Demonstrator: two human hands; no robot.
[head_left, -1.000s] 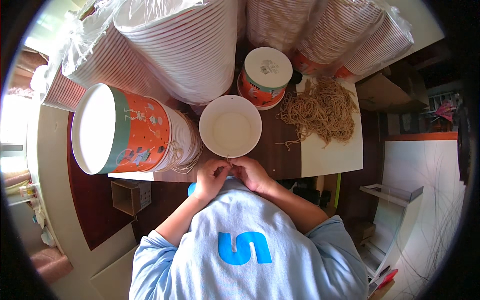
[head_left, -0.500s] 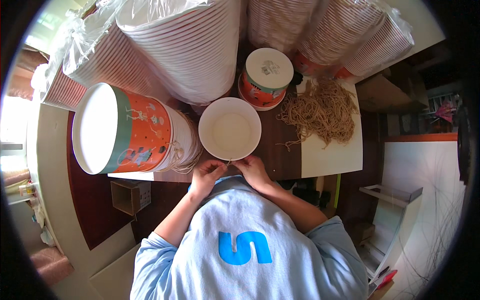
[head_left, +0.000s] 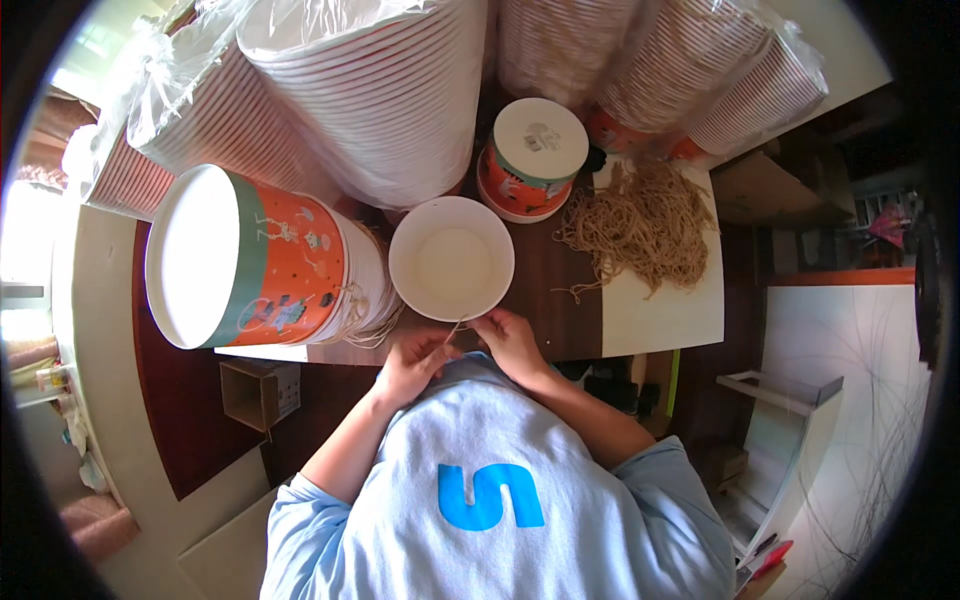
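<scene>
A white paper bucket [head_left: 452, 258] stands on the table right before me, its open mouth facing up. At its near rim my left hand [head_left: 415, 362] pinches a thin piece of twine [head_left: 457, 328] that runs up to the bucket wall. My right hand [head_left: 510, 343] is closed at the same rim, its fingertips against the bucket beside the twine. Whether the right fingers also grip the twine is hard to see. To the left lies a stack of orange and green printed buckets [head_left: 290, 262], with loops of twine [head_left: 362, 312] hanging over the rims.
A heap of brown twine [head_left: 645, 225] lies on a white board [head_left: 680, 318] at the right. Behind the bucket stand an upturned printed bucket [head_left: 530, 165] and tall plastic-wrapped bucket stacks [head_left: 365, 95]. Below the table's left edge is a cardboard box [head_left: 262, 393].
My left hand has drawn slightly down from the rim, pulling the twine out. The white bucket has shifted a little to the left.
</scene>
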